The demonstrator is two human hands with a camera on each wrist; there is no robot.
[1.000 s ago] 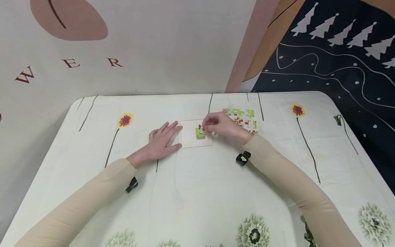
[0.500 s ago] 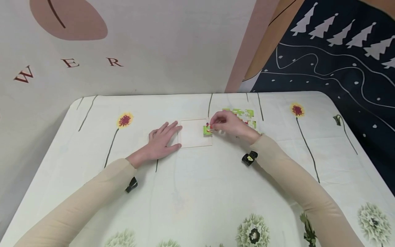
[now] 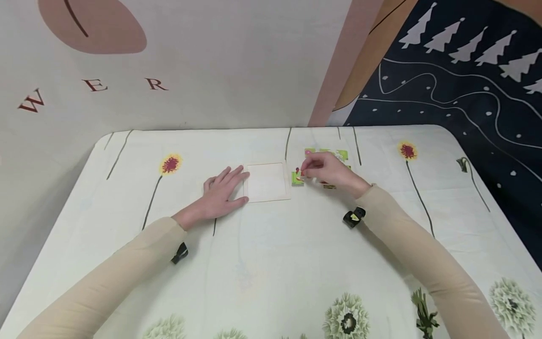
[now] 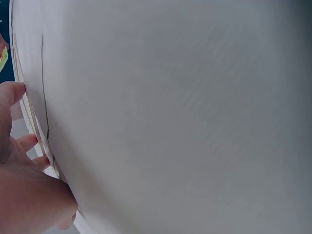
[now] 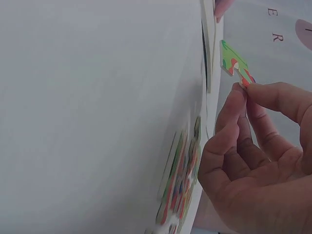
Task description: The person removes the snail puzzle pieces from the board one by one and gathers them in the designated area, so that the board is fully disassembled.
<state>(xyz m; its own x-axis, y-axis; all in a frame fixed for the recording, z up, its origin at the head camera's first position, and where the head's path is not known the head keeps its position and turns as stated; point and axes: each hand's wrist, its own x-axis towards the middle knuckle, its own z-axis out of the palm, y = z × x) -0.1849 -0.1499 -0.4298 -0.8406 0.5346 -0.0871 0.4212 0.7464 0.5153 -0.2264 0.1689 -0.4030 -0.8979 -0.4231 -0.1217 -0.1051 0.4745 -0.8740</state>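
Observation:
Between thumb and fingertips my right hand pinches a green and red jigsaw piece. In the right wrist view the piece is raised off the table, held at one end. It is just right of a flat white puzzle board with a thin orange border. My left hand lies with fingers spread, its fingertips and thumb touching the board's left edge. More jigsaw pieces lie on the cloth behind and under the right hand, partly hidden by it.
A white cloth printed with flowers covers the table. A pale wall rises behind its far edge. A dark cloth with white trees hangs at the right.
My right hand has carried the jigsaw piece rightward, from above the board to past its right edge. The left hand has stayed in place.

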